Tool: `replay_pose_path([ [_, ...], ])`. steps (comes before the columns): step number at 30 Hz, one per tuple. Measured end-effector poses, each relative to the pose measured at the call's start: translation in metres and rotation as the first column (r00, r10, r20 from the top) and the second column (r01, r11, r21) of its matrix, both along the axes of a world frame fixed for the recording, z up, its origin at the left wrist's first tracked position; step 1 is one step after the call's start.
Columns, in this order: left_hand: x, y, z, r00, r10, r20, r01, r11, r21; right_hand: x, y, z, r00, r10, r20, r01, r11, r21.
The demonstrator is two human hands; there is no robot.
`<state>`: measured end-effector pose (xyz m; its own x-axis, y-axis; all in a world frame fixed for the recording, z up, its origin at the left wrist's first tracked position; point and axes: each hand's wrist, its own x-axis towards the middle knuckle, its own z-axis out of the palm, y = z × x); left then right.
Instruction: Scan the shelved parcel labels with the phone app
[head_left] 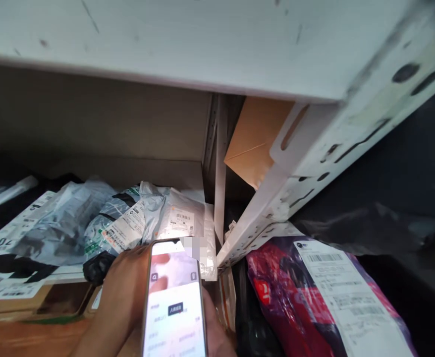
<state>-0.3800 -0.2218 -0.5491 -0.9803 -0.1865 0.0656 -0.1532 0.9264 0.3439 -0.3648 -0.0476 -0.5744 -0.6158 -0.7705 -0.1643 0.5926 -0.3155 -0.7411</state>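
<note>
A smartphone (175, 322) stands upright near the bottom centre, its lit screen showing a blurred camera picture above rows of text. My right hand (215, 325) is closed around the phone from its right side, partly hidden behind it. My left hand (130, 270) reaches up from the lower left, its fingers hidden behind the phone. Blurred fingers against something pale appear on the screen. Just beyond are a whitish plastic mailer (182, 210) with a barcode label and a clear-and-green wrapped parcel (121, 223). Whether my left hand grips either is not visible.
More bagged parcels, including a grey mailer (67, 223), lie along the shelf to the left. A perforated white metal post (295, 183) slants down at right, below a shelf edge (165, 44). Right of it lie a red-purple parcel (292, 287) and a cardboard box (260, 136).
</note>
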Motion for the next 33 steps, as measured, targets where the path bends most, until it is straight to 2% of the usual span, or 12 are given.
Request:
replay_pose_path([
  [3,-0.004,0.004,0.008,0.981,0.048,0.188,-0.034,0.997,-0.076,-0.011,-0.004,0.006,0.997,-0.053,0.057,0.058,0.994,-0.092],
  [5,-0.007,0.007,0.011,0.968,0.071,0.241,-0.05,0.995,-0.091,-0.013,-0.001,0.009,0.992,-0.091,0.088,0.1,0.989,-0.106],
  [9,-0.01,0.01,0.013,0.968,0.11,0.226,-0.096,0.993,-0.07,-0.009,0.005,0.01,0.977,-0.177,0.117,0.185,0.981,-0.065],
  [14,-0.008,0.01,0.014,0.968,0.074,0.241,-0.051,0.994,-0.099,-0.01,0.004,0.006,0.978,-0.178,0.108,0.187,0.98,-0.075],
  [17,-0.008,0.009,0.014,0.968,0.058,0.244,-0.033,0.994,-0.102,-0.012,0.004,0.0,0.984,-0.15,0.093,0.157,0.985,-0.072],
  [21,-0.01,0.008,0.013,0.957,0.083,0.278,-0.055,0.993,-0.106,-0.01,0.008,-0.012,0.969,-0.248,0.019,0.248,0.968,-0.025],
  [24,-0.011,0.008,0.01,0.96,0.085,0.267,-0.056,0.992,-0.114,-0.006,0.007,-0.018,0.959,-0.277,0.054,0.279,0.96,-0.038],
  [28,-0.01,0.008,0.009,0.961,0.083,0.263,-0.055,0.992,-0.113,-0.005,0.002,-0.013,0.953,-0.294,0.07,0.301,0.946,-0.118],
  [33,-0.01,0.006,0.006,0.962,0.079,0.26,-0.052,0.993,-0.109,-0.011,-0.001,0.0,0.972,-0.218,0.083,0.229,0.962,-0.148],
])
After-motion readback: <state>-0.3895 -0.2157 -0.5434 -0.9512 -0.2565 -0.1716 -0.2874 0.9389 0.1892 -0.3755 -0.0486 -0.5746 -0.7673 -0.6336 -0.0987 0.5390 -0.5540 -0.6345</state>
